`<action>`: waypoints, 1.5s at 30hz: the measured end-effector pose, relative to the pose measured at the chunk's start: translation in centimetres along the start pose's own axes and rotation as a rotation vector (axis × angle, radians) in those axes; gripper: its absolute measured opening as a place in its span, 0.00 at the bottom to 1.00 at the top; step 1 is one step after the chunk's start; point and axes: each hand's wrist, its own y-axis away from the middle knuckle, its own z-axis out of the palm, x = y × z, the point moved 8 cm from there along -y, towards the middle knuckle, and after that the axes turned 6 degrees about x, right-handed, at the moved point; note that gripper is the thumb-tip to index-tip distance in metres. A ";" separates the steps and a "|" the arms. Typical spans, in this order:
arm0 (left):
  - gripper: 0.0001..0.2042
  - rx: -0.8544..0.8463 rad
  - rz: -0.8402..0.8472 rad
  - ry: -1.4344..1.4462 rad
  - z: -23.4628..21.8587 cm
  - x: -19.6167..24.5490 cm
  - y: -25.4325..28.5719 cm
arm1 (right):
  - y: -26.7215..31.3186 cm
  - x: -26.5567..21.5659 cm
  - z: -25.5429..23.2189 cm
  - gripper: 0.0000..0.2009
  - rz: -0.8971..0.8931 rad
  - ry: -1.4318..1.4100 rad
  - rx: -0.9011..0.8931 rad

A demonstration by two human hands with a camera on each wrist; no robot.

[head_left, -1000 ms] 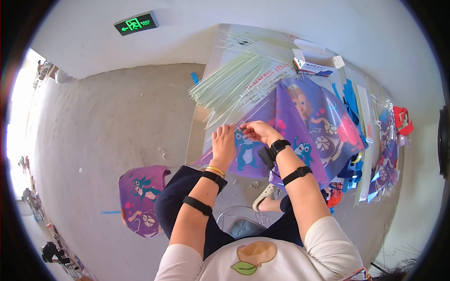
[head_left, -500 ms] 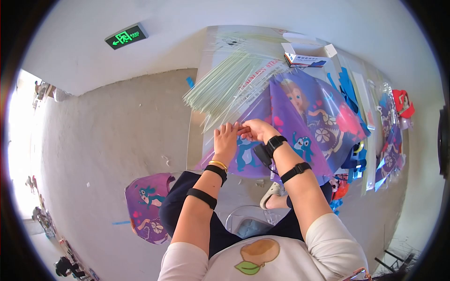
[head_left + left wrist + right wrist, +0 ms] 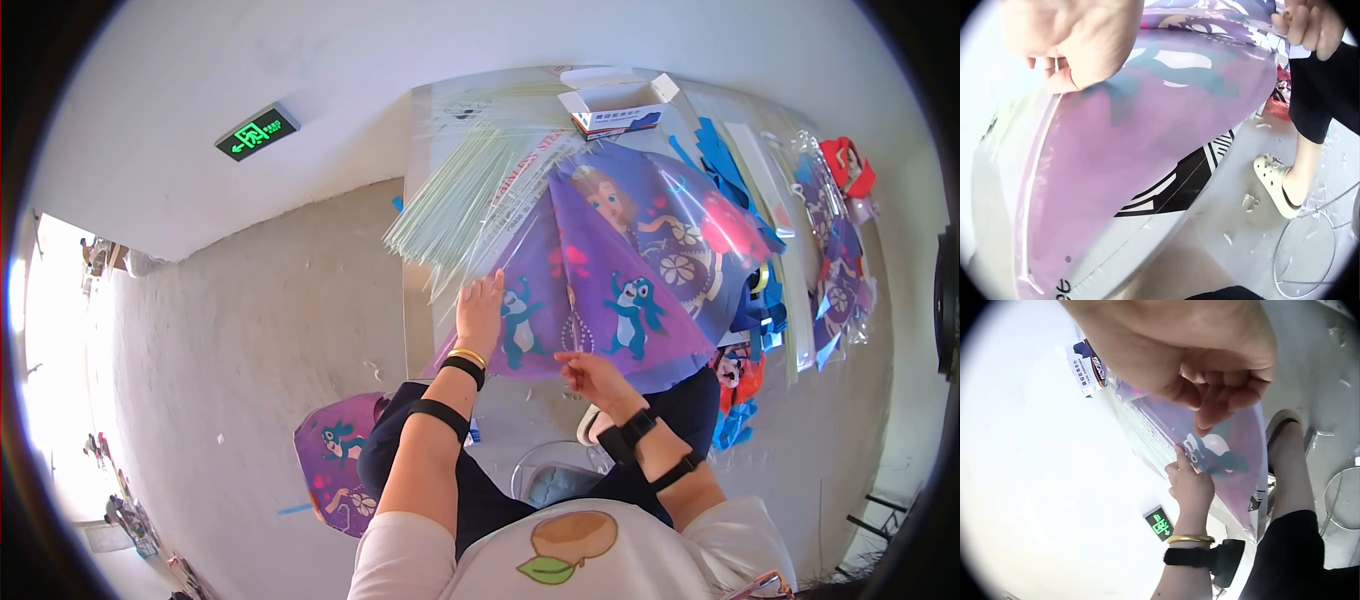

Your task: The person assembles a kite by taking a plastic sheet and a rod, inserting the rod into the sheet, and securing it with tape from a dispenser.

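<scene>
While the bench (image 3: 425, 140) is supporting the materials, a printed purple sheet (image 3: 590, 265) is lying on the side nearest the person. Beyond the sheet's left part, a bundle of pale rods (image 3: 460, 195) is lying at a slant. An open white box (image 3: 625, 123) is standing near the far edge, to the right of the bundle. The right hand (image 3: 592, 375) is hovering just beside the sheet's near edge, its fingers curling inward; whether they are holding anything cannot be determined. At the sheet's left edge, the left hand (image 3: 480, 305) is pinching a thin white rod (image 3: 1030, 190), which is running along that edge.
</scene>
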 end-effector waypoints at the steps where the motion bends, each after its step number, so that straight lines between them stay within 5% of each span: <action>1: 0.31 0.034 0.025 -0.021 -0.3 -0.1 -0.2 | 0.8 0.6 -0.7 0.13 0.005 -0.005 0.000; 11: 0.32 -0.192 -0.010 0.085 -2.4 -1.6 -0.3 | 7.1 1.5 -1.8 0.12 -0.042 0.044 0.082; 13: 0.30 -0.040 -0.413 0.390 -4.6 -4.9 1.6 | 7.2 1.7 -2.4 0.11 -0.058 0.019 0.048; 14: 0.30 -0.034 -0.414 0.379 -4.5 -5.5 3.0 | 7.2 1.7 -2.8 0.11 -0.068 -0.001 0.026; 16: 0.24 -0.121 -0.731 0.447 -0.7 -8.7 8.3 | 7.4 1.7 -3.7 0.11 -0.090 0.001 0.018; 19: 0.21 -0.244 -0.868 0.425 -0.6 -9.9 13.8 | 8.1 2.2 -4.7 0.11 -0.116 0.034 0.030; 23: 0.19 -0.281 -0.860 0.406 -1.4 -10.1 15.4 | 10.3 2.6 -4.9 0.10 -0.131 0.046 0.084; 25: 0.19 -0.471 -0.842 0.506 -0.1 -9.7 15.4 | 11.5 2.9 -5.2 0.10 -0.152 0.033 0.094; 31: 0.13 -0.250 -0.988 0.687 2.8 -11.0 16.2 | 14.6 3.0 -7.3 0.10 -0.218 0.007 0.123; 35: 0.11 -0.250 -0.989 0.721 3.7 -10.6 17.2 | 15.6 3.6 -8.5 0.10 -0.233 -0.004 0.140; 41: 0.22 -0.405 -0.969 0.821 2.5 -8.6 17.1 | 18.3 2.1 -8.4 0.09 -0.280 0.096 0.169; 45: 0.23 -0.193 -1.115 0.677 -0.9 -10.3 19.0 | 17.7 2.1 -9.1 0.09 -0.296 0.087 0.172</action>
